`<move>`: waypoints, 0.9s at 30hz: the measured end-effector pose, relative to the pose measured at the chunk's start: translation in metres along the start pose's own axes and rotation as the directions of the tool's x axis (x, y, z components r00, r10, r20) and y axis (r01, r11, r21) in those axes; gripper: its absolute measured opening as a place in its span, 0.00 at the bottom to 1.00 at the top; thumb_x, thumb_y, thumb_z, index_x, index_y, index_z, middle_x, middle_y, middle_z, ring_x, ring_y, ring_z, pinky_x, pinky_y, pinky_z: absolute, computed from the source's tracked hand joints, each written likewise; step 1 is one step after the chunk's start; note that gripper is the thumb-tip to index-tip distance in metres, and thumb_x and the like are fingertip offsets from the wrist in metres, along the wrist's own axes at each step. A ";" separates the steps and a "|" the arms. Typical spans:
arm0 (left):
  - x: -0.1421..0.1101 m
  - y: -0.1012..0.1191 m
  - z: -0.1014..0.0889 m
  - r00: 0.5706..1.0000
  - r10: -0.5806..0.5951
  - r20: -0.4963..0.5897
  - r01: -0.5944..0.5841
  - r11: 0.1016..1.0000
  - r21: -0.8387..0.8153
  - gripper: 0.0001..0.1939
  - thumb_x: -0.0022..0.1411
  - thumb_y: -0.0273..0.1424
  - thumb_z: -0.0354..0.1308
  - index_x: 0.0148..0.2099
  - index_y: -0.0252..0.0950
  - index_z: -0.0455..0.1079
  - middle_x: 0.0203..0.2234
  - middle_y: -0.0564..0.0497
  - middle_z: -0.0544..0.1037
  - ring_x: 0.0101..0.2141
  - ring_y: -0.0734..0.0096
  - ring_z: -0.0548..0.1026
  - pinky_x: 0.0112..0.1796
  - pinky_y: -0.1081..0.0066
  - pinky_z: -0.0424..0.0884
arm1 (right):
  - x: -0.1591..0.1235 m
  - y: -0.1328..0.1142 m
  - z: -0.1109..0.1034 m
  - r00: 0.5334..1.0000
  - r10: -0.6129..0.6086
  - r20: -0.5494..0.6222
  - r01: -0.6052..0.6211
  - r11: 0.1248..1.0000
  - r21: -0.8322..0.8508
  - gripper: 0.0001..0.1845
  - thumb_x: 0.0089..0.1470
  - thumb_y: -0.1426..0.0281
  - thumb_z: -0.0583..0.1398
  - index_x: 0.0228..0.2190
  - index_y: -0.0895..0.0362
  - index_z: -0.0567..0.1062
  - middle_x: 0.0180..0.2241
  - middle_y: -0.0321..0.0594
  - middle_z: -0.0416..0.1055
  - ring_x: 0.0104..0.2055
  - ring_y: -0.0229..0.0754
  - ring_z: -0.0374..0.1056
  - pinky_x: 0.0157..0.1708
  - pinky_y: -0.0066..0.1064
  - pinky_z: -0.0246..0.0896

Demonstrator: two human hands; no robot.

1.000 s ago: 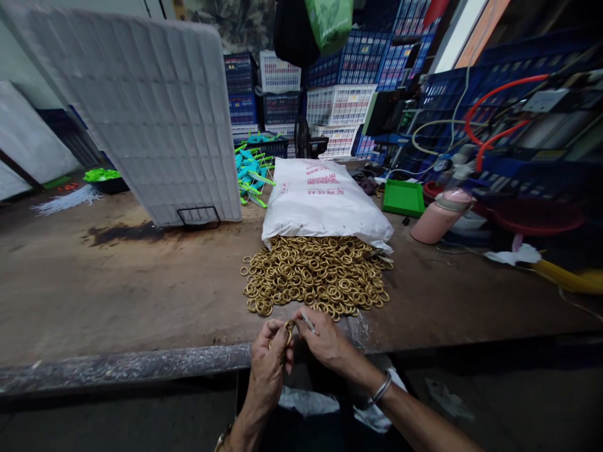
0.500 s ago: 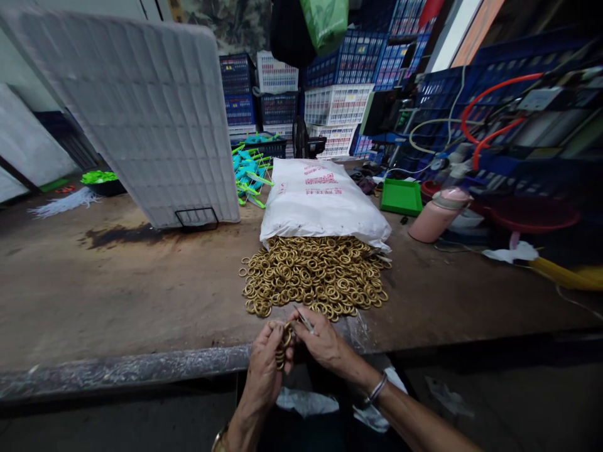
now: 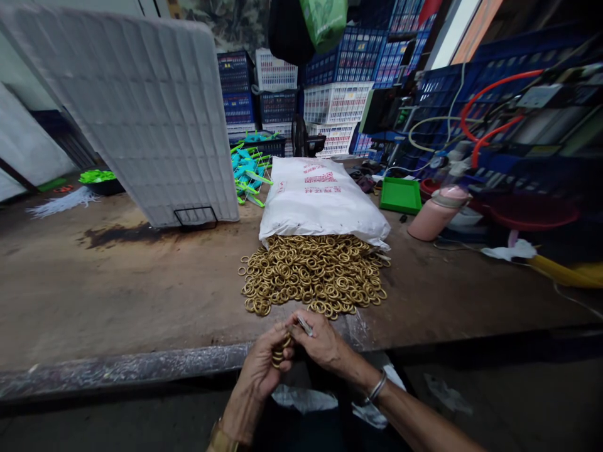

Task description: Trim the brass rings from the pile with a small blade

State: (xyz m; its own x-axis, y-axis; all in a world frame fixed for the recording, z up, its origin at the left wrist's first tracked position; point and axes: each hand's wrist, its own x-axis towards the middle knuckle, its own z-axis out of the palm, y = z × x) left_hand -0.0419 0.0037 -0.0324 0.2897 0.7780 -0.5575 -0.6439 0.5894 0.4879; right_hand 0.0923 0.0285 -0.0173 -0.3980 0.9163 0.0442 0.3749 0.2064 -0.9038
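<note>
At the table's front edge, my left hand [image 3: 261, 367] is closed around several gold-coloured rings [image 3: 277, 358] stacked in its fingers. Close against it, my right hand [image 3: 327, 342] grips a small silvery metal tool [image 3: 304, 326], whose exact kind I cannot make out. The fingertips of both hands meet at the uppermost ring and partly hide it. Just beyond them lies a heap of the same rings [image 3: 315, 276], spilling from the mouth of a white printed sack [image 3: 325, 201].
A tall whitish ribbed panel [image 3: 155, 119] stands on the wooden table [image 3: 188, 282] at left. Teal and green plastic pieces [image 3: 249, 172] lie behind it. To the right are a green tray [image 3: 400, 196] and a pink bottle [image 3: 438, 213]. Stacked crates [image 3: 336, 103] fill the back.
My fingers have drawn closer over the top ring, which is now more hidden. The metal tool has tipped, and its point no longer shows. The sack and heap stay in place.
</note>
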 end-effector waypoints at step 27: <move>-0.003 -0.007 0.008 0.974 0.190 -0.120 -0.190 0.982 0.016 0.16 0.36 0.31 0.65 0.29 0.33 0.65 0.15 0.59 0.64 0.13 0.86 0.58 0.14 0.82 0.47 | -0.014 0.013 0.005 0.994 0.025 0.107 0.045 0.798 -0.601 0.15 0.40 0.80 0.48 0.32 0.57 0.66 0.28 0.39 0.68 0.28 0.39 0.60 0.28 0.28 0.46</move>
State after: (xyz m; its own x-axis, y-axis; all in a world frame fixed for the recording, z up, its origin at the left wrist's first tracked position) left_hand -0.0326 -0.0012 -0.0285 0.0745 0.8441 -0.5311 -0.6755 0.4345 0.5958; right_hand 0.0987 0.0165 -0.0322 -0.4760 0.8791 -0.0240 0.7845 0.4121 -0.4633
